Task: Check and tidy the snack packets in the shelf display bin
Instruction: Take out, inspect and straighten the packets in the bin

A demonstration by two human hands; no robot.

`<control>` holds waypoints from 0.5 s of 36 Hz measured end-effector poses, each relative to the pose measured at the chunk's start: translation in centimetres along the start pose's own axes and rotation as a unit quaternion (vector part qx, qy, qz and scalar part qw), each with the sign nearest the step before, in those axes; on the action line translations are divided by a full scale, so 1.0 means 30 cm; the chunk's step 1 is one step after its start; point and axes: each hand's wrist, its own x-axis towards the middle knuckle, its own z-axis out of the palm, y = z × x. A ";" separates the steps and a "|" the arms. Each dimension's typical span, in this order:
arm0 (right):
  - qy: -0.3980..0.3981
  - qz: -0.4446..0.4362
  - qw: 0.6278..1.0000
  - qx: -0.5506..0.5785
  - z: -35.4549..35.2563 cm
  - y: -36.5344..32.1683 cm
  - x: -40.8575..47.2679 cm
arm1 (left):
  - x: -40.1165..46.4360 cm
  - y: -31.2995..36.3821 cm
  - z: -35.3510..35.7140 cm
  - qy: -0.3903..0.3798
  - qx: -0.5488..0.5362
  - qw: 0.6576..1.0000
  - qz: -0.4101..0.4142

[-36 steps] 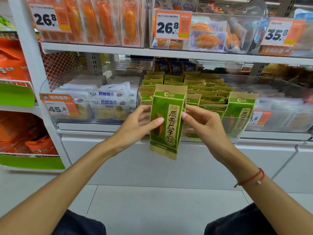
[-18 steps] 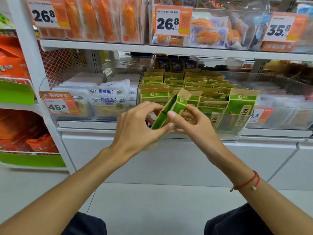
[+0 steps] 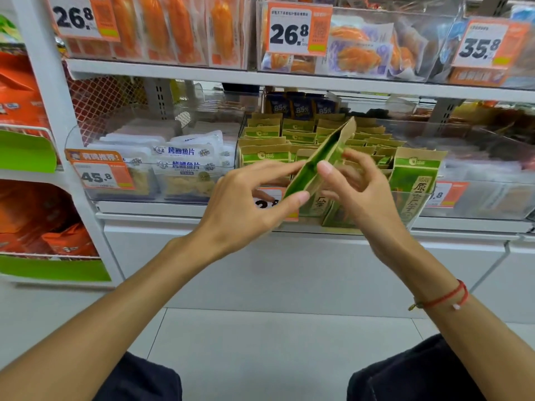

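A green and brown snack packet (image 3: pixel 318 160) was held edge-on and tilted in front of the clear display bin (image 3: pixel 417 209), above its front edge. The left hand (image 3: pixel 246 206) pinched the packet's lower end between thumb and fingers; the right hand (image 3: pixel 359 192) pinched its middle with the thumb on the near face, the fingers behind it blurred. More packets (image 3: pixel 301 134) of the same kind stood in rows inside the bin, the one at the front right corner (image 3: pixel 417 180) showing Chinese characters. A price tag (image 3: pixel 269 201) on the bin's front was mostly hidden by the left hand. Dark bags (image 3: pixel 301 107) marked "85%" stood behind. The neighbouring bin carried a tag reading "45.8" (image 3: pixel 100 176); the shelf above showed "26.8" (image 3: pixel 298 31) and "35.8" (image 3: pixel 486 46).
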 end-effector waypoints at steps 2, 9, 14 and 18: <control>-0.003 -0.048 0.999 -0.019 -0.013 -0.035 0.000 | 0.013 0.007 -0.008 0.004 -0.012 1.000 0.006; 0.041 -0.216 0.973 -0.063 -0.057 -0.114 0.045 | 0.092 0.046 -0.048 0.013 -0.079 0.996 0.029; 0.072 -0.310 0.945 -0.075 -0.050 -0.168 0.109 | 0.181 0.057 -0.072 0.033 -0.094 0.993 0.064; 0.083 -0.354 0.926 -0.104 -0.045 -0.176 0.179 | 0.255 0.023 -0.097 0.037 -0.079 0.994 0.068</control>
